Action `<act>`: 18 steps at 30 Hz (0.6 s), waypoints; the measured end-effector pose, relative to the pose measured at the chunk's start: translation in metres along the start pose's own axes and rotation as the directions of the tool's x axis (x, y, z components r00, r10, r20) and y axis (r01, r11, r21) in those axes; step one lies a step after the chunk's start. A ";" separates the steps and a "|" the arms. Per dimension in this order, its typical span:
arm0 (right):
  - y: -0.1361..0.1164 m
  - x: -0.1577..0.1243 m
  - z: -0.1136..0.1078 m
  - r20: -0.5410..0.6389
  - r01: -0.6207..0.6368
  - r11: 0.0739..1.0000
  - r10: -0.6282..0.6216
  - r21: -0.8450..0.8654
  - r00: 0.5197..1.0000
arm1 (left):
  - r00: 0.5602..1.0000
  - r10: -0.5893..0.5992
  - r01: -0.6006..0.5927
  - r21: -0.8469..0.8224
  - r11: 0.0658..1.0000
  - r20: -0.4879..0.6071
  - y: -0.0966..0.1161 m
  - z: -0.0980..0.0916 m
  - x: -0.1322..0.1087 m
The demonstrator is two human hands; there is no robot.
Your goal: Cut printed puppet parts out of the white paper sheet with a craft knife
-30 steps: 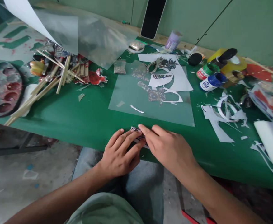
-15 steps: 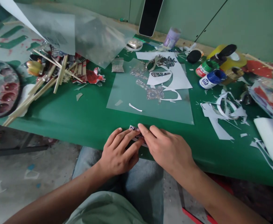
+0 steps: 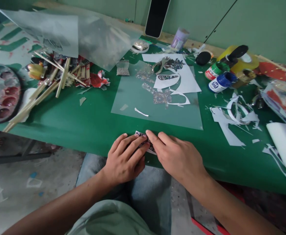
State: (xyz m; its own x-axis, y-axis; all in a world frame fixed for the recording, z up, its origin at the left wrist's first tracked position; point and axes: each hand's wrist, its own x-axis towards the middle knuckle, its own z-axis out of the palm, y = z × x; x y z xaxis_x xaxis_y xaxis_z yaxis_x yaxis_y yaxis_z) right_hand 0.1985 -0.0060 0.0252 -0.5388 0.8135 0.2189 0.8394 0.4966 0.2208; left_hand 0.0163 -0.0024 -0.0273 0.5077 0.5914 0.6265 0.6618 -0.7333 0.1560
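A small piece of white paper with a dark printed pattern [image 3: 153, 150] lies at the near edge of the green table. My left hand [image 3: 127, 158] rests over its left part, fingers stretched out and slightly apart, the tips pressing it down. From the other side, my right hand [image 3: 175, 153] touches the paper with its index fingertip near the top end. Its other fingers are curled, and whatever they may hold is hidden. Beyond both hands lies a translucent sheet [image 3: 130, 98] bearing patterned cutouts [image 3: 161, 97] and white paper [image 3: 188, 80].
Wooden sticks [image 3: 64, 76] are piled at the left beside a paint palette [image 3: 3, 94]. Pliers [image 3: 160, 65] lie on the paper. Paint jars, including a blue one [image 3: 222, 82], stand at the right near paper scraps [image 3: 227, 130]. A phone [image 3: 157, 18] leans on the wall.
My right index fingertip has shifted slightly to the right along the patterned paper, and a little more of the paper shows. My left hand stays nearly in place. The raised sheet at upper left has sagged.
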 end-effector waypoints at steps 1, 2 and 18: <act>0.000 -0.001 0.000 -0.003 0.000 1.000 0.000 -0.002 1.000 | 1.000 -0.001 0.001 0.000 1.000 0.002 0.000 0.000 0.000; 0.001 -0.001 0.000 -0.004 0.000 1.000 0.000 -0.004 1.000 | 1.000 -0.001 0.001 0.000 1.000 0.004 0.000 0.000 0.000; 0.005 -0.009 -0.001 0.001 -0.008 1.000 0.008 -0.015 1.000 | 1.000 0.013 -0.014 0.018 1.000 0.025 -0.001 0.001 -0.002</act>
State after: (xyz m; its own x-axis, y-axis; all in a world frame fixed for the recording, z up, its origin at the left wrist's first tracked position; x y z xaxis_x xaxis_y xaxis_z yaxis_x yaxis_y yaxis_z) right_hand 0.2073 -0.0112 0.0256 -0.5321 0.8177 0.2197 0.8425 0.4857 0.2328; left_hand 0.0154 -0.0028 -0.0292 0.5302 0.5902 0.6088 0.6646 -0.7351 0.1338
